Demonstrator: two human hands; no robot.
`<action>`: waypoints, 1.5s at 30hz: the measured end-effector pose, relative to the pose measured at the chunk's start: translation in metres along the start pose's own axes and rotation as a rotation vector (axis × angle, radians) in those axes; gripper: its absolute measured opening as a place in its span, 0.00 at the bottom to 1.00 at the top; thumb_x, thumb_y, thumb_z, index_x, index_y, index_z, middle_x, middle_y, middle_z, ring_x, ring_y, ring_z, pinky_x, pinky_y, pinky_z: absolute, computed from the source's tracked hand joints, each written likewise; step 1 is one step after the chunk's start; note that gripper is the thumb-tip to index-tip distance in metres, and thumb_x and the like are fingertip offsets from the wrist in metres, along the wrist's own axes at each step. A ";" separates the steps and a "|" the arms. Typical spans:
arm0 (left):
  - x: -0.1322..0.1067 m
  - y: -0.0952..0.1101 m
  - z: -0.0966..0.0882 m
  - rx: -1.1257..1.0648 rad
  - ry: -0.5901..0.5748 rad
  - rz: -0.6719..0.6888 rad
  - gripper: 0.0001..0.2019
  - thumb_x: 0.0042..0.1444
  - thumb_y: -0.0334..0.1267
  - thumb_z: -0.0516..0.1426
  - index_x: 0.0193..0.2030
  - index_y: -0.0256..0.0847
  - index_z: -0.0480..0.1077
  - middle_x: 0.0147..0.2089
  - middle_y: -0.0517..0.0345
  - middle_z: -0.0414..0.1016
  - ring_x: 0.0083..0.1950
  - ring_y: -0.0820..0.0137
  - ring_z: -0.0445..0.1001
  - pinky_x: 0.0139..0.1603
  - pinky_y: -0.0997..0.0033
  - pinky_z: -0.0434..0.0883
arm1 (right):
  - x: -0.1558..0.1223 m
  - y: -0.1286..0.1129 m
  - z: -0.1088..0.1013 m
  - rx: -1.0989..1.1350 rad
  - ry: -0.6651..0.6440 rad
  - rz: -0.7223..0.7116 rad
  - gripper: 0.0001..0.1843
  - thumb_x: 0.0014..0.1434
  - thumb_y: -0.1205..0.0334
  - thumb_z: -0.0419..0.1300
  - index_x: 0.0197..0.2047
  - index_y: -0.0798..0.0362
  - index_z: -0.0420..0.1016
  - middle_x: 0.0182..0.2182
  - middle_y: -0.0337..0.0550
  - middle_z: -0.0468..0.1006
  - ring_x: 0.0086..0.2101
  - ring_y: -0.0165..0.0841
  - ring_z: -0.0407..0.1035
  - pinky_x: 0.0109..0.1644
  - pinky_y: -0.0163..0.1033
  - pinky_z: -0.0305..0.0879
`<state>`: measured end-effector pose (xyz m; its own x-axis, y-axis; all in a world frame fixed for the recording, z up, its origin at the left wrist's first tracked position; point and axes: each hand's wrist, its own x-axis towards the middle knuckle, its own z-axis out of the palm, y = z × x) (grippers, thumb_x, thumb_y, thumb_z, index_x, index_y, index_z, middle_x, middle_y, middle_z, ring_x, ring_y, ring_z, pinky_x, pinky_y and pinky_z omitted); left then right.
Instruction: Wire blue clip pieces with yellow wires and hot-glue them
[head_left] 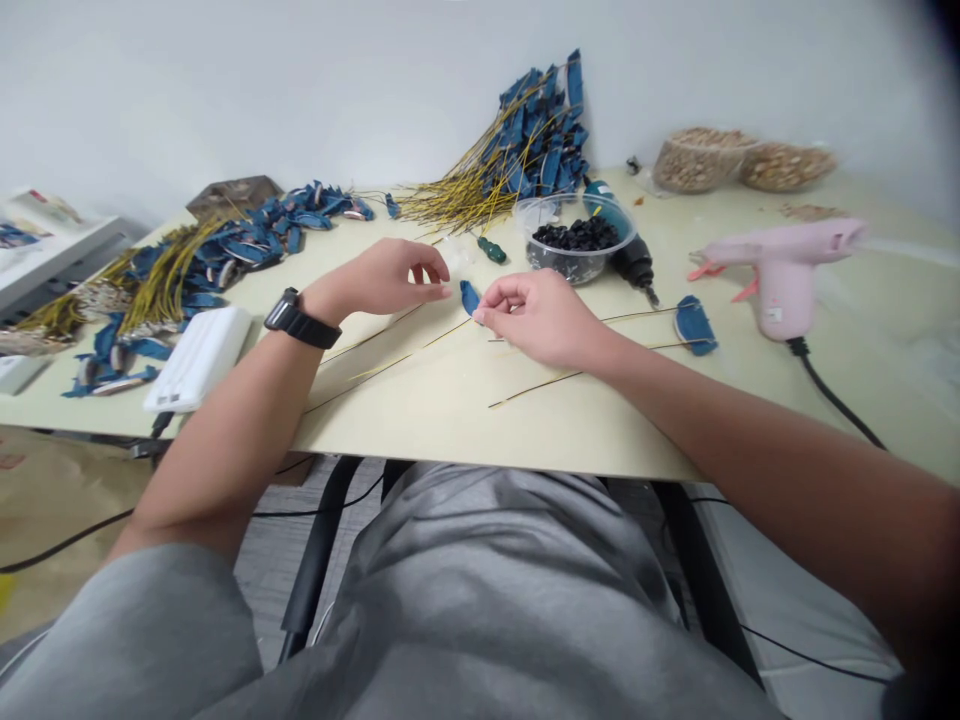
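My right hand (pixel 536 318) is closed in a pinch at the edge of a small blue piece (pixel 469 297), partly hidden by the fingertips. A thin yellow-and-black wire (pixel 420 348) runs from there down to the left. Just left of it, my left hand (pixel 390 280) hovers over the table with loosely bent fingers; a small gap shows between thumb and fingers, and I see nothing in them. Another blue piece with two wires (pixel 696 325) lies beside my right forearm.
Behind my hands stand a clear tub of small black parts (pixel 574 245), a green screwdriver (pixel 492 250) and a power driver (pixel 634 262). A pink glue gun (pixel 787 262) is at right. Wired blue pieces (pixel 540 140) are heaped at the back, more at left near a white box (pixel 201 358).
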<state>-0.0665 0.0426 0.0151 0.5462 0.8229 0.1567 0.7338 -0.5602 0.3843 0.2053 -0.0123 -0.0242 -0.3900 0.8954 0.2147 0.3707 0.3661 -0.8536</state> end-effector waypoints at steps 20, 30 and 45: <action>0.001 0.026 0.014 -0.297 -0.107 -0.199 0.11 0.71 0.40 0.64 0.37 0.39 0.82 0.30 0.57 0.80 0.28 0.73 0.65 0.32 0.68 0.61 | 0.006 0.000 -0.003 -0.152 0.186 -0.014 0.04 0.71 0.68 0.71 0.41 0.53 0.86 0.34 0.41 0.84 0.33 0.33 0.69 0.43 0.43 0.64; 0.003 0.017 0.018 -0.270 -0.071 -0.028 0.13 0.69 0.46 0.65 0.38 0.41 0.84 0.33 0.55 0.85 0.30 0.70 0.73 0.35 0.67 0.64 | 0.006 0.000 0.000 -0.220 0.177 -0.077 0.02 0.73 0.64 0.70 0.44 0.51 0.86 0.40 0.44 0.86 0.36 0.36 0.68 0.45 0.44 0.63; 0.001 0.026 0.021 -0.395 -0.111 0.056 0.10 0.67 0.45 0.69 0.40 0.41 0.83 0.33 0.56 0.84 0.34 0.70 0.79 0.39 0.68 0.73 | 0.007 0.000 0.000 -0.103 0.098 -0.039 0.07 0.72 0.64 0.71 0.39 0.51 0.85 0.34 0.41 0.83 0.36 0.35 0.70 0.44 0.44 0.63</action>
<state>-0.0383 0.0262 0.0059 0.6368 0.7649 0.0968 0.5017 -0.5065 0.7012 0.2027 -0.0061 -0.0228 -0.3240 0.8984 0.2965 0.4429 0.4210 -0.7916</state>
